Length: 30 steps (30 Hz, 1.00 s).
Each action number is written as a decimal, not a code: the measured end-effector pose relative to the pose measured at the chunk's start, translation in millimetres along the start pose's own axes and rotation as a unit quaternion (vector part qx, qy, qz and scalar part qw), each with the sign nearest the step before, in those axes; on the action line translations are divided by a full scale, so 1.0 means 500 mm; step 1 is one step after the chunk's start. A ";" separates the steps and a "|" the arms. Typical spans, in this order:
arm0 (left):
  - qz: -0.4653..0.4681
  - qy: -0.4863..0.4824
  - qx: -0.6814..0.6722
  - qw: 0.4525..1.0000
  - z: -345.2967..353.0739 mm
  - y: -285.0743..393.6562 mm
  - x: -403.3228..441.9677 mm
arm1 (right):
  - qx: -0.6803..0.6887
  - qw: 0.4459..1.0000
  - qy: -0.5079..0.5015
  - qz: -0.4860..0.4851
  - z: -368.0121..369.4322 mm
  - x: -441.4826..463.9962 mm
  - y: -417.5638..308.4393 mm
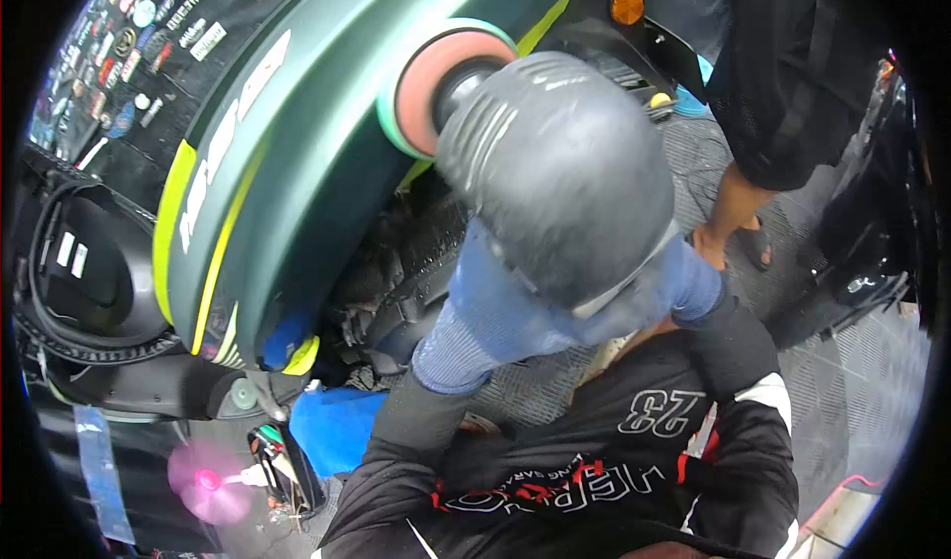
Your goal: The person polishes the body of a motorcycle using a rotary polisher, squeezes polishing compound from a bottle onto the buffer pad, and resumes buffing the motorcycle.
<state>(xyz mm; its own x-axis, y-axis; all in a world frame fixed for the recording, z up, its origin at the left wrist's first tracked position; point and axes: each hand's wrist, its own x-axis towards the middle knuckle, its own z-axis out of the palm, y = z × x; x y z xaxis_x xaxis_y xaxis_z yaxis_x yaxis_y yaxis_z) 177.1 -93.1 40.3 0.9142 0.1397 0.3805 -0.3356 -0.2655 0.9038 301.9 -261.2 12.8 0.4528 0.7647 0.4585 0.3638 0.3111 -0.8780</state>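
A black polisher fills the middle of the view, slightly blurred. Its round orange pad with a mint-green rim lies against a glossy dark green scooter body panel, which carries white lettering and yellow stripes. My left hand, in a blue knitted glove, is closed on the machine from the left and below. From the right, my right hand, gloved in blue too, grips the polisher's near end. The machine's body hides most of the fingers of both hands.
Another person's leg in dark shorts and a sandal stands at the right. A black seat opening is at the left. Below are a blue cloth and a pink fan. A sticker-covered surface fills the upper left.
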 end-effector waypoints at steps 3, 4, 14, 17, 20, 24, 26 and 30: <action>0.020 -0.002 0.024 1.000 0.034 0.057 0.078 | -0.043 0.996 0.013 -0.073 -0.057 -0.005 0.023; 0.061 -0.022 0.011 0.998 0.043 0.060 0.106 | -0.032 0.996 0.015 -0.080 -0.069 0.001 0.036; 0.036 -0.076 -0.030 0.996 0.091 0.105 0.180 | -0.005 0.994 0.111 0.003 -0.096 0.025 0.020; 0.105 -0.059 0.061 0.991 0.052 0.087 0.132 | -0.052 0.994 0.048 -0.080 -0.068 0.009 0.071; -0.068 -0.051 0.060 0.995 0.019 0.070 0.045 | -0.035 0.998 -0.025 -0.042 -0.054 0.004 0.032; -0.049 -0.023 0.016 0.998 -0.026 0.009 -0.057 | 0.009 0.954 -0.206 -0.217 -0.005 0.037 0.019; -0.052 -0.016 -0.057 0.997 -0.034 -0.056 -0.125 | 0.022 0.951 -0.231 -0.205 0.028 0.039 0.006; -0.027 -0.030 -0.014 0.999 -0.050 -0.196 -0.247 | 0.028 0.971 -0.210 -0.114 0.099 0.026 -0.015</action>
<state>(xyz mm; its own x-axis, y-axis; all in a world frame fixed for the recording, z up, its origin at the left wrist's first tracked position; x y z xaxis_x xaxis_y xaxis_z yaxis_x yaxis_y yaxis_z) 91.3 -60.2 -90.3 0.9426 0.0959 0.3198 -0.2912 -0.2325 0.9280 265.0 -225.5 18.4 -0.0097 0.8317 0.5551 0.3652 0.5197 -0.7723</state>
